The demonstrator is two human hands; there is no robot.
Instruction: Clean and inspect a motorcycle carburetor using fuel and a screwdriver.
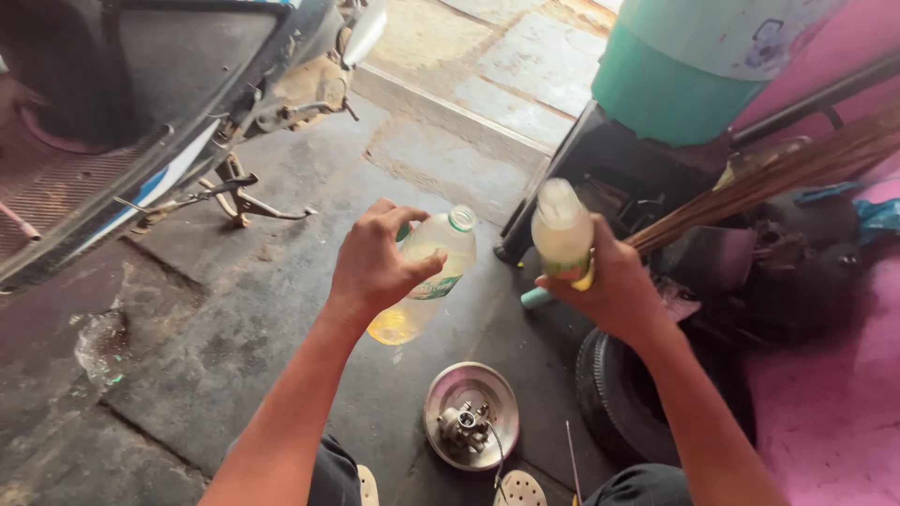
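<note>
The left hand point(375, 262) is wrapped around a clear bottle point(427, 276), tilted with its neck up toward the right. The right hand point(614, 286) clasps an upright cloudy bottle point(562, 230) just beside it, both above a metal bowl point(472, 412) on the concrete floor point(234, 309).

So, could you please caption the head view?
Two hands hold plastic bottles above a metal bowl.

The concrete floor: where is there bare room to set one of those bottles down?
Bare concrete floor lies left of the metal bowl, between it and the scooter, below the left hand with its clear bottle. Right is crowded: the tyre, dark parts and broom beneath the right hand and pale bottle.
</note>
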